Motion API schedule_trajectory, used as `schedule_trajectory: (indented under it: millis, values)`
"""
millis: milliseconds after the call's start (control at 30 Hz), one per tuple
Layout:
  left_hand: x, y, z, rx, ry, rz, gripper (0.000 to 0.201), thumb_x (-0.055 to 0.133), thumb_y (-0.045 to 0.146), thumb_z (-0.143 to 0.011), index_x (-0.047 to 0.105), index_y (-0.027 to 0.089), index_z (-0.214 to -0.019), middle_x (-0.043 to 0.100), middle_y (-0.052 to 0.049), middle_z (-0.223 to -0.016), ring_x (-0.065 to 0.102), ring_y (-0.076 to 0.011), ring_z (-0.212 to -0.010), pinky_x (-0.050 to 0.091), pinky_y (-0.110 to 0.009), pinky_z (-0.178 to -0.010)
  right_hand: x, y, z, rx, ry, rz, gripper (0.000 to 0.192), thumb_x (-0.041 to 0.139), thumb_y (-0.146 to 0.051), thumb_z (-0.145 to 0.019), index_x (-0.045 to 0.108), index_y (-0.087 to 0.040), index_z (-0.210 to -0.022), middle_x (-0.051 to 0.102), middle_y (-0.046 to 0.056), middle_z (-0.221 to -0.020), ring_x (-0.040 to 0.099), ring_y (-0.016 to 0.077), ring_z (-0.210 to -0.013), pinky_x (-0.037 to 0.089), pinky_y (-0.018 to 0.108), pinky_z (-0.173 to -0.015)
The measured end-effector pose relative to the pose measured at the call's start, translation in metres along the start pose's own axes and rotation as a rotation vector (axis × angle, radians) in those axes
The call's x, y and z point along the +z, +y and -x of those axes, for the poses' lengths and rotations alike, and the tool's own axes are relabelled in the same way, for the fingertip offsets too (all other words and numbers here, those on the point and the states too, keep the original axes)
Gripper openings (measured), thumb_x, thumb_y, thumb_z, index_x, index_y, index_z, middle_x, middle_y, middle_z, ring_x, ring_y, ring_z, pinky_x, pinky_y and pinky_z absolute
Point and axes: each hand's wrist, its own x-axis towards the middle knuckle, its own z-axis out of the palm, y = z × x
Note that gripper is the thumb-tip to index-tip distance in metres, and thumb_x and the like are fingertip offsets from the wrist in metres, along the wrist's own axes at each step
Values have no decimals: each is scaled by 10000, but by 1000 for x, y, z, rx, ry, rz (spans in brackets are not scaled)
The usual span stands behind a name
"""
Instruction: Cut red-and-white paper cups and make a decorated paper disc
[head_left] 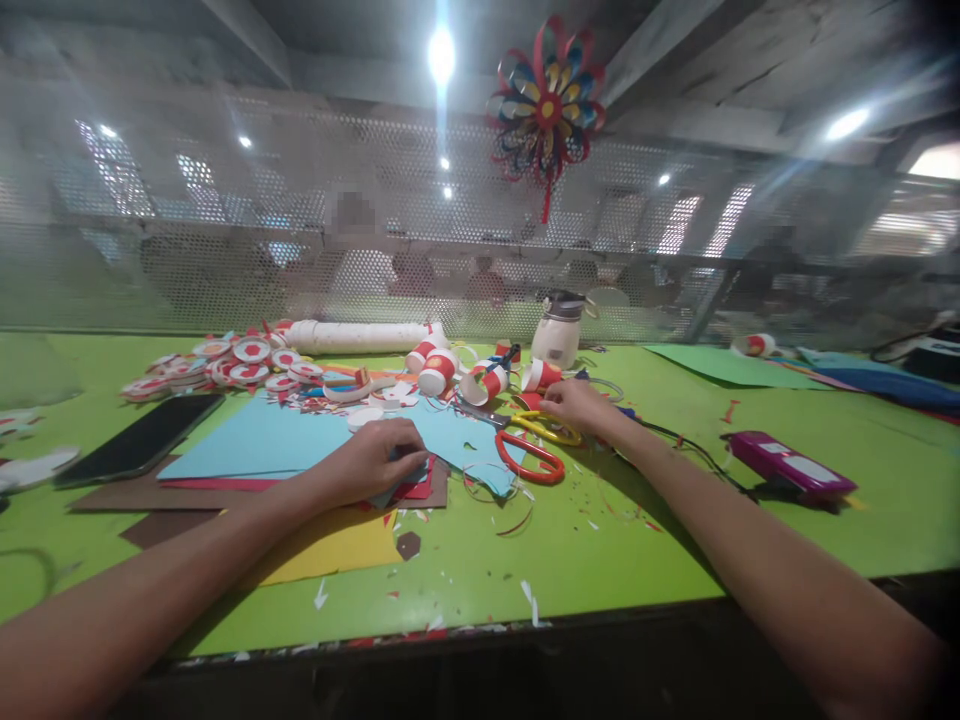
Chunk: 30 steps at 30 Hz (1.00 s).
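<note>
My left hand (379, 460) rests on a stack of light blue paper (262, 440), its fingers curled in and thumb pressed close; whatever they hold is hidden. My right hand (576, 405) reaches past the scissors (530, 458), which have one yellow and one orange-red handle loop. Its fingers are closed at a small red piece (529, 401), though I cannot tell whether they grip it. Red-and-white paper cups (438, 371), some cut, lie just beyond both hands. Red and brown sheets (120, 494) and a yellow sheet (330, 548) show beneath the blue paper.
A heap of red-and-white discs (225, 362) and a white roll (360, 337) lie at the back. A bottle (556, 330) stands behind the cups. A phone (142, 437) is at left, a purple device (791, 465) at right. Scraps litter the green table (465, 570); a perforated screen rises behind.
</note>
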Motion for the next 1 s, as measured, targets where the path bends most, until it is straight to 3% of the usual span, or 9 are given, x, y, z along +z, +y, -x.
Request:
schedule_trajectory:
  millis: [167, 333, 600, 767, 1000]
  values:
    - [0, -1, 0, 3, -12, 1, 215, 479, 304, -860, 629, 174, -778, 621, -33, -773, 552, -137, -705, 429, -272, -677, 11, -1, -4, 29, 3, -36, 190, 594, -264, -782, 700, -157, -899, 722, 81, -832, 642, 192, -745, 423, 255, -618]
    - [0, -2, 0, 13, -26, -4, 189, 494, 284, -847, 644, 173, -815, 626, -39, -790, 555, -147, -726, 434, -282, -691, 15, -9, -2, 44, 37, -97, 341, 608, -224, -766, 638, -157, -1098, 715, 62, -863, 641, 174, -760, 434, 244, -659]
    - [0, -1, -1, 24, -50, 11, 169, 503, 261, -840, 648, 174, -825, 618, -38, -806, 555, -144, -737, 437, -284, -707, 24, -12, -6, 51, 93, -158, 255, 587, -230, -767, 659, -135, -992, 690, 74, -795, 611, 184, -721, 418, 267, -650]
    - [0, -1, -2, 37, -64, 12, 168, 513, 262, -837, 651, 168, -833, 603, -44, -835, 551, -145, -758, 436, -283, -720, 32, -14, -11, 21, 154, -256, 319, 637, -193, -701, 648, -95, -1004, 666, 66, -748, 583, 167, -670, 432, 273, -646]
    - [0, -2, -1, 59, -71, 5, 184, 503, 268, -850, 657, 168, -864, 593, -47, -860, 547, -151, -778, 433, -285, -725, 22, -21, -11, -60, 263, -495, 254, 588, -148, -694, 685, -135, -929, 656, 30, -723, 584, 157, -679, 472, 292, -682]
